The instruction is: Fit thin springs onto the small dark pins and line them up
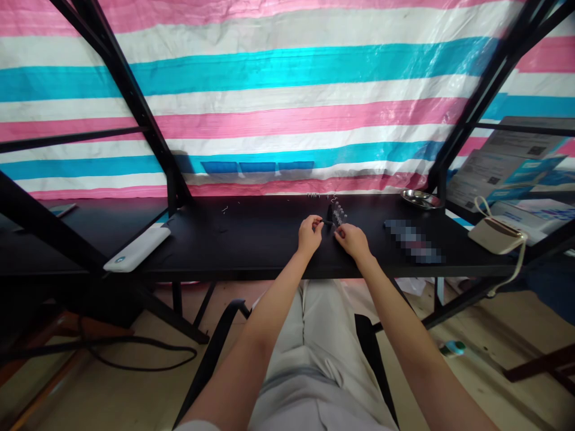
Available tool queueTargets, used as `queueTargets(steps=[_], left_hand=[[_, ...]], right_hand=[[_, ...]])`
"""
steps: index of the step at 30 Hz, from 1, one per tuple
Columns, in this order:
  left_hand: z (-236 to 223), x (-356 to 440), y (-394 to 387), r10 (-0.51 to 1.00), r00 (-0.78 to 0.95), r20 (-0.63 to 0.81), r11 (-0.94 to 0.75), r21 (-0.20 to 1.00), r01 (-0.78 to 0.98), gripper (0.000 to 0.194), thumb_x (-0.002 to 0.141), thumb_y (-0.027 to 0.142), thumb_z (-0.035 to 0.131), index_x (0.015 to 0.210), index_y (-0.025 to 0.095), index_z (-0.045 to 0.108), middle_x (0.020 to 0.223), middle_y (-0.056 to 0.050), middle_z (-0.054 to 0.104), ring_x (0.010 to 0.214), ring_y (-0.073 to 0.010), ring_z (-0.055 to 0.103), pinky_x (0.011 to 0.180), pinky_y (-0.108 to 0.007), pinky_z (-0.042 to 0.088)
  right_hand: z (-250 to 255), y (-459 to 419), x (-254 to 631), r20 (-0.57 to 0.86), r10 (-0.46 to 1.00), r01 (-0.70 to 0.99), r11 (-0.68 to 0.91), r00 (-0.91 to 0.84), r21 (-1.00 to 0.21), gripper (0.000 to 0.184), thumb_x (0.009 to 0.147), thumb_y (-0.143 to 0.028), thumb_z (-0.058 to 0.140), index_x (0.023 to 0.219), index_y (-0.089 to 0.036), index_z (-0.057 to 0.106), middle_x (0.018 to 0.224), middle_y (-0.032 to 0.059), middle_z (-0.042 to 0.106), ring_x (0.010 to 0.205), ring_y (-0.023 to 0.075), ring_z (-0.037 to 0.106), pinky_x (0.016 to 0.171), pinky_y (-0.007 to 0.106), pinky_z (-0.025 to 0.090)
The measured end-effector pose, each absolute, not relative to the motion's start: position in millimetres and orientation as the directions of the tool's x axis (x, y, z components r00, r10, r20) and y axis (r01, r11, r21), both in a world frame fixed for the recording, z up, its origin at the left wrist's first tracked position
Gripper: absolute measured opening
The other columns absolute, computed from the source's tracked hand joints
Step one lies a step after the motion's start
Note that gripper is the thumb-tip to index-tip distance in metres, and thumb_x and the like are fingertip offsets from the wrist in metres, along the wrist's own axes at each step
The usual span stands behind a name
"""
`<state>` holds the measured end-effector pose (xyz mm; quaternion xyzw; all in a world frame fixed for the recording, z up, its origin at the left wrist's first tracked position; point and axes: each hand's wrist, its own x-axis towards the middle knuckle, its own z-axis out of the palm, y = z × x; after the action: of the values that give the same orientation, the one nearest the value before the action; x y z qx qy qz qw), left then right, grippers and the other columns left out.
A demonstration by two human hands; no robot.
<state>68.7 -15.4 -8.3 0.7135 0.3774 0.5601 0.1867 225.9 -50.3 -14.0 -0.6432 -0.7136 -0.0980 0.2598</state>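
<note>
My left hand (pixel 309 234) is over the black table (pixel 251 239), its thumb and fingers closed on a small, thin dark piece (pixel 327 222). Close beside it, my right hand (pixel 353 239) has its fingertips pinched together near the same spot; what they grip is too small to make out. Just beyond the fingers a small upright black piece (pixel 330 212) stands on the table. A cluster of small clear plastic pieces (pixel 340 212) lies right of it, nearest to my right hand.
Small whitish bits (pixel 314 195) lie along the table's back edge. At the right are a shiny metal dish (pixel 421 200), a blurred-out flat item (pixel 414 241) and a beige pouch (pixel 496 234) with a strap. A white oblong case (pixel 137 248) lies left. Black frame posts (pixel 135 96) flank the table.
</note>
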Motion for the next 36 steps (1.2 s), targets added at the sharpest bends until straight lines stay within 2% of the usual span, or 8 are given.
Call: queueTargets(steps=[8,13,20,29,36], left_hand=[[-6.2,68.6,-25.7,0.662,0.232,0.713,-0.731,0.545,0.411,0.013,0.085,0.020,0.049,0.096,0.018,0.056,0.086,-0.005,0.060,0.081,-0.0151,0.055,0.081,-0.029,0.045],[-7.5,68.6,-24.0,0.702,0.215,0.679,-0.703,0.611,0.365,0.012,0.083,0.019,0.052,0.093,0.017,0.056,0.085,-0.004,0.061,0.078,-0.0139,0.056,0.078,-0.028,0.045],[-7.7,70.1,-23.1,0.755,0.277,0.594,-0.653,0.715,0.249,0.010,0.077,0.021,0.059,0.086,0.016,0.059,0.080,-0.003,0.063,0.071,-0.0120,0.057,0.070,-0.026,0.047],[-10.0,69.7,-19.6,0.795,0.275,0.541,-0.603,0.753,0.263,0.011,0.076,0.022,0.062,0.085,0.016,0.063,0.076,-0.003,0.065,0.067,-0.0120,0.057,0.067,-0.025,0.046],[-10.9,71.0,-19.4,0.810,0.314,0.494,-0.581,0.748,0.320,0.013,0.076,0.027,0.061,0.072,0.015,0.062,0.064,-0.001,0.061,0.058,-0.0102,0.052,0.058,-0.023,0.042]], right_hand=[[-15.3,-48.5,225.0,0.475,0.875,0.983,0.157,-0.092,-0.099,0.014,0.083,-0.026,0.046,0.076,-0.018,0.056,0.079,0.0067,0.061,0.074,0.0180,0.053,0.064,0.028,0.028],[-17.2,-48.0,224.5,0.520,0.846,0.977,0.192,-0.118,-0.091,0.016,0.085,-0.027,0.044,0.079,-0.018,0.057,0.078,0.0066,0.060,0.074,0.0176,0.052,0.066,0.028,0.030],[-15.3,-52.0,223.5,0.591,0.788,0.951,0.288,-0.170,-0.110,0.020,0.088,-0.028,0.042,0.086,-0.017,0.059,0.079,0.0065,0.059,0.074,0.0175,0.051,0.069,0.027,0.033],[-11.7,-57.1,219.3,0.605,0.768,0.932,0.346,-0.212,-0.113,0.025,0.088,-0.028,0.040,0.079,-0.018,0.061,0.074,0.0060,0.057,0.071,0.0170,0.050,0.068,0.028,0.035],[-11.0,-57.9,216.0,0.619,0.754,0.923,0.366,-0.222,-0.115,0.028,0.090,-0.030,0.037,0.083,-0.018,0.062,0.076,0.0066,0.058,0.073,0.0171,0.051,0.069,0.027,0.037]])
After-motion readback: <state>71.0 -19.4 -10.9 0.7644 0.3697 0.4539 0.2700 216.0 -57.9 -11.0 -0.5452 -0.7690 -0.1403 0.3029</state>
